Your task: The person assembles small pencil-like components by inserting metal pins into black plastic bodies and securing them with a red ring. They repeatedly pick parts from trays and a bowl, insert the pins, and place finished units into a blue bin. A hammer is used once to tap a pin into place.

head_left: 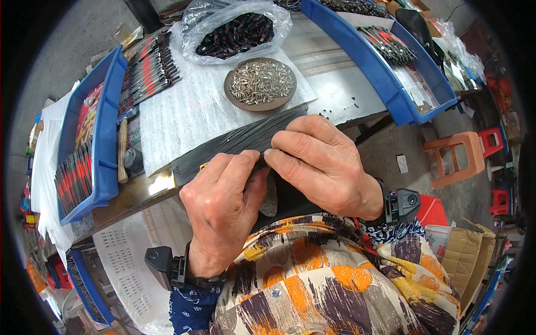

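My left hand (pixel 223 206) and my right hand (pixel 321 164) meet at the near edge of a dark ribbed mat (pixel 234 142) on the workbench. Their fingertips pinch together over one small part, which the fingers hide. A round brown dish (pixel 231 89) of small silvery metal pieces sits just beyond the mat on a white foam sheet (pixel 178 117). Behind the dish, a clear plastic bag (pixel 237 30) holds several black and red handles.
A blue tray (pixel 103 128) at the left holds black and red tools, with a wooden-handled tool (pixel 121 151) beside it. A second blue tray (pixel 385 67) lies at the right. Orange and red stools (pixel 460 156) stand on the floor to the right.
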{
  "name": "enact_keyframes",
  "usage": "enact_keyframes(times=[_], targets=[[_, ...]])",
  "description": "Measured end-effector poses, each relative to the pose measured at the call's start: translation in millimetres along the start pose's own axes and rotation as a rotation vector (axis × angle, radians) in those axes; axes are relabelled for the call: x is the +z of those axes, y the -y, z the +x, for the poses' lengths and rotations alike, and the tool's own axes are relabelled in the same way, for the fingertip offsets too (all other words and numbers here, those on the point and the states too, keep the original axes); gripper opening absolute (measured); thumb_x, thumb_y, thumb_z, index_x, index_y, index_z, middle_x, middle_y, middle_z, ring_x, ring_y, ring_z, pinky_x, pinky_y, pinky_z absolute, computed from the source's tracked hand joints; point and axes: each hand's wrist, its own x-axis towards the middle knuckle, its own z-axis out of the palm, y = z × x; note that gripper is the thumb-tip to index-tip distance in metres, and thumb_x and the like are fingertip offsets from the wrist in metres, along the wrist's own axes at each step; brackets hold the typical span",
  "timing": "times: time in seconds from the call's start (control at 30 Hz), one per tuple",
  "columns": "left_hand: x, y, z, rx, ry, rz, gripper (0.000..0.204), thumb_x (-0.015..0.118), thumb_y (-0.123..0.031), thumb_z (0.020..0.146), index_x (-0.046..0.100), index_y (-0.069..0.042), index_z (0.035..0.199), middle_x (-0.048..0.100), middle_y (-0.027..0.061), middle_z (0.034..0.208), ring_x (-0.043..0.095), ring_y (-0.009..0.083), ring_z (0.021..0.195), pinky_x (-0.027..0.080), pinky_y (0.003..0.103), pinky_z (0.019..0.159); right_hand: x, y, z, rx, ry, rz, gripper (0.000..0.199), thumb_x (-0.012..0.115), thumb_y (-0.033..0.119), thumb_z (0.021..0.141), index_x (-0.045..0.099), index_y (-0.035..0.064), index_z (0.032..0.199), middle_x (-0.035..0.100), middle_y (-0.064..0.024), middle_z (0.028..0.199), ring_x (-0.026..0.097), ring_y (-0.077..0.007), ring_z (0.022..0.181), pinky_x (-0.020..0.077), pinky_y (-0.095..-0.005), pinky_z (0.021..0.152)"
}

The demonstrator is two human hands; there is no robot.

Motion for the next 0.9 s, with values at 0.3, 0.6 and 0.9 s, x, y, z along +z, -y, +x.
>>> enact_keyframes(times=[0.3,0.6,0.9], targets=[[2.5,1.2,-3.1,-0.004,-0.005,0.065,0.026,0.073,0.002,0.069,0.065,-0.003,0.093,0.061,0.0121,0.074,0.060,0.0302,0.064,0.049,0.037,0.057,14.9,-3.0,-14.5,-0.022,-0.081,-0.070,0.029,0.070,0.002,0.066,0.068,-0.0047,0.093,0.065,-0.0133,0.094,0.063,-0.0292,0.086,0.0519,-0.0363,0.070],[3.5,-1.1,-3.0,-0.037,-0.030,0.014,0.025,0.074,0.002,0.070,0.067,-0.003,0.094,0.061,0.0119,0.074,0.061,0.0289,0.063,0.049,0.036,0.056,6.3,0.0,-11.7,0.862,0.020,0.890,0.019,0.061,0.011,0.095,0.065,-0.0043,0.107,0.064,-0.0044,0.081,0.060,-0.0070,0.064,0.0478,-0.0193,0.056],[7.6,0.1,-4.3,0.029,-0.038,0.068,0.024,0.073,0.000,0.071,0.066,-0.003,0.094,0.061,0.0110,0.074,0.061,0.0281,0.063,0.049,0.036,0.056,10.0,1.3,-5.5,1.087,0.080,1.082,0.019,0.063,0.015,0.095,0.066,-0.0030,0.098,0.062,-0.0020,0.069,0.055,-0.0051,0.051,0.0422,-0.0179,0.044]])
